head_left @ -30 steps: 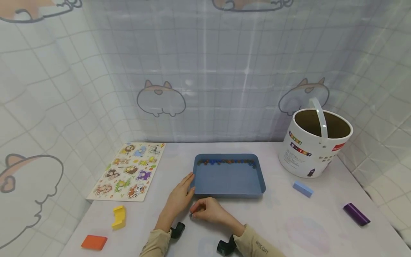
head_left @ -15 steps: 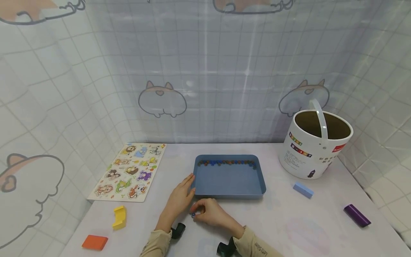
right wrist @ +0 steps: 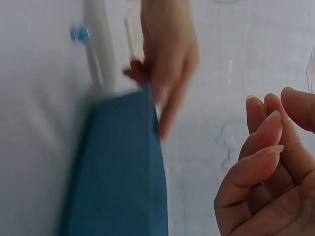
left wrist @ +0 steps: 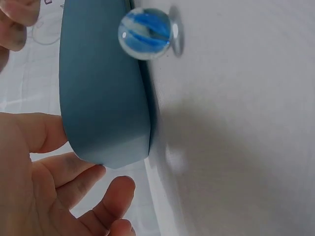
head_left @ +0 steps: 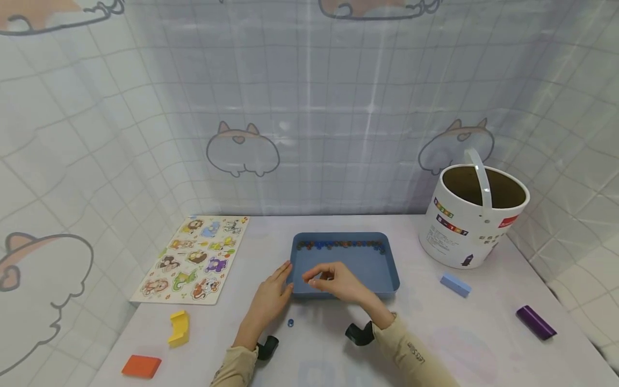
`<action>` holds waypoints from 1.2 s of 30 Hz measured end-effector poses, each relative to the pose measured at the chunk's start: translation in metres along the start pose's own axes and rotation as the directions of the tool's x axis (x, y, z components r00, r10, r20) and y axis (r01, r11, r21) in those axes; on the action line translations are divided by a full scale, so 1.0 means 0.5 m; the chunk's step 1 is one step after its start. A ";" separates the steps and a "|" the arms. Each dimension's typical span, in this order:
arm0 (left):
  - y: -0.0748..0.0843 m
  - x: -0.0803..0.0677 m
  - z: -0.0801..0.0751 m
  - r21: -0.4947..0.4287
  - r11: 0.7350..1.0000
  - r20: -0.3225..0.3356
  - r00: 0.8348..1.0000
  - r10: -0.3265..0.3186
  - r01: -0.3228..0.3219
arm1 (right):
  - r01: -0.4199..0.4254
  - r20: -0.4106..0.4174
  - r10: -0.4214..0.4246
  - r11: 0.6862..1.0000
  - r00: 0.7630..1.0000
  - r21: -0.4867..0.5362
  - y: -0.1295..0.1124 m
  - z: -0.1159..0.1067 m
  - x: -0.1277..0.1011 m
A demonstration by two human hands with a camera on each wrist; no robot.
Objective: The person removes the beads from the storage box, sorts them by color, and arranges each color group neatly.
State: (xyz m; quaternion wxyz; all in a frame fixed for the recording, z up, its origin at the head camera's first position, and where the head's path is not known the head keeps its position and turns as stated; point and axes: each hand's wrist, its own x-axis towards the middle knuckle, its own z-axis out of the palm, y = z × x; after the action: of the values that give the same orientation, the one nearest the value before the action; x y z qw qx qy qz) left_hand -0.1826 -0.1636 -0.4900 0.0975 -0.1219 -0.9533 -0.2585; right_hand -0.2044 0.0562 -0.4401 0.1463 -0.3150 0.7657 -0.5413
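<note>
Head view: a white bench (head_left: pixel 435 344) carries a blue tray (head_left: pixel 358 269). The left hand (head_left: pixel 271 295), fingers straight, steadies its near corner; the right hand (head_left: pixel 333 279) hovers curled above it, contents untellable. A blue marble (head_left: pixel 290 323) lies loose just outside—best pinched gently so it cannot roll.

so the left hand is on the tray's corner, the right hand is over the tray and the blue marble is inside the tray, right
Not quite: the blue marble lies on the table, outside the tray; the head view shows it. The left hand is on the tray's corner and the right hand is over the tray.
</note>
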 end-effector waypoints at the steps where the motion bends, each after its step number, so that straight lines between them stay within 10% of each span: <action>1: 0.000 0.000 0.000 0.002 1.000 0.000 1.000 0.000 0.000 | -0.004 -0.010 0.004 1.000 1.000 0.003 0.000 -0.012 0.004; 13: 0.001 -0.001 -0.001 -0.006 1.000 0.022 1.000 -0.011 0.011 | -0.123 -0.110 0.124 0.992 0.986 0.020 0.013 -0.107 0.089; 25: -0.001 0.002 0.002 -0.006 1.000 0.026 1.000 -0.011 0.011 | -0.190 -0.159 0.188 0.982 0.969 -0.001 0.051 -0.106 0.185; 36: 0.003 -0.002 -0.004 -0.043 0.999 0.033 0.999 -0.023 0.024 | -0.374 -0.361 0.325 0.924 0.874 -0.075 0.105 -0.031 0.232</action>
State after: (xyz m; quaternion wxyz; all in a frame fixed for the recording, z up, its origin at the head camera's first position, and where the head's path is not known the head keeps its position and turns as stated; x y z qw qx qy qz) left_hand -0.1810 -0.1634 -0.4877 0.0764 -0.1170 -0.9503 -0.2781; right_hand -0.3182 0.0044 -0.4690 0.0838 -0.0820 0.8604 -0.4960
